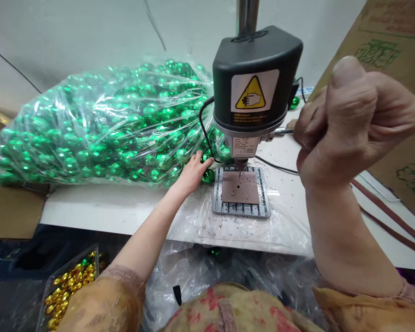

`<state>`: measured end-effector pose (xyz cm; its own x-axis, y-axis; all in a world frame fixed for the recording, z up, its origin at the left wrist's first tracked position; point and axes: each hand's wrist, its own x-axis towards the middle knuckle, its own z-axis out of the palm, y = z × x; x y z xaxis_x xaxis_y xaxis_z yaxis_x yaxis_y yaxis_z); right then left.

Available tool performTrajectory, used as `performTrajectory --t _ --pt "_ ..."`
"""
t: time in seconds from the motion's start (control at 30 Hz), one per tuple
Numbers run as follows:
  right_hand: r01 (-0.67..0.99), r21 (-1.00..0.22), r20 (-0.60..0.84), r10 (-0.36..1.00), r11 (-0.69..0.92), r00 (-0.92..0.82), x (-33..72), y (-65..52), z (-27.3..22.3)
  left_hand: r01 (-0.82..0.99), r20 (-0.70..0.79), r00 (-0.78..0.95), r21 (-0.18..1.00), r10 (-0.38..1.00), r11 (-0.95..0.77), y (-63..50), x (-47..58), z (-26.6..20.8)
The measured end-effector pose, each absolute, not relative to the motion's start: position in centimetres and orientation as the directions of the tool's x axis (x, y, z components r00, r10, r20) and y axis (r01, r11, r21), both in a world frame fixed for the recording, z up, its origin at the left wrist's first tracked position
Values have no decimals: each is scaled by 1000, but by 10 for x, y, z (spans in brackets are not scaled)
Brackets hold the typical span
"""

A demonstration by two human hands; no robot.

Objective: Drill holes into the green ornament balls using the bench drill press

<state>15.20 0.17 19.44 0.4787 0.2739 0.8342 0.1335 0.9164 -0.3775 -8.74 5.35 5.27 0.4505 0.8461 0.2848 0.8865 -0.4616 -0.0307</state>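
Note:
My right hand (346, 124) is wrapped in a fist at the end of the metal feed lever (282, 133) on the right of a small black drill press (254, 83); the lever's grip is mostly hidden. My left hand (192, 173) reaches to the mouth of a clear plastic bag (100, 124) full of shiny green faceted balls. Its thumb and fingers are apart, close to a loose green ball (208, 175), and some fingertips are hidden. Under the chuck (241, 163), a brown square plate (240, 191) with a small hole lies on the slotted metal base (264, 203).
Dark shavings lie around the base on the white table (124, 210). A cardboard box (373, 92) stands at right, with brown straps (383, 210) beside it. A tray of gold balls (69, 288) sits below at left. Clear plastic sheeting (263, 272) hangs over the front edge.

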Motion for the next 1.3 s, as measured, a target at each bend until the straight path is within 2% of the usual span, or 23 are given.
performTrajectory --t 0.1,0.17,0.27,0.3,0.37,0.43,0.53,0.63,0.9,1.1,1.2,1.3 --pt "118 -395 833 300 911 465 152 0 194 853 323 462 94 826 -514 51 -92 56" --pt "102 -370 846 290 923 448 153 1 194 807 409 435 217 802 -549 45 -89 59" --pt "70 -334 861 274 940 429 155 3 193 633 498 297 536 815 -558 27 -73 61" --pt "62 -328 864 273 943 423 155 3 193 529 469 234 673 852 -516 19 -66 60" --pt "60 -317 866 264 946 424 154 4 193 257 317 142 903 938 -344 5 -52 56" --pt "66 -316 861 257 946 439 153 3 193 -14 118 123 993 985 -117 -5 -40 52" --pt "61 -323 849 261 944 458 150 2 194 -244 -92 149 961 985 127 -11 -30 47" --pt "60 -352 841 287 934 458 149 -1 195 -273 -140 144 946 980 175 -11 -27 42" --pt "160 -420 845 320 894 428 150 -5 195 -33 -26 131 999 991 31 -2 -26 21" --pt "208 -413 858 303 887 414 151 -4 193 138 38 184 988 982 -64 5 -25 14" --pt "235 -437 852 316 868 417 150 -4 191 236 106 196 960 975 -151 4 -22 18" --pt "235 -449 846 327 862 420 150 -3 189 402 246 199 863 949 -307 3 -15 20"
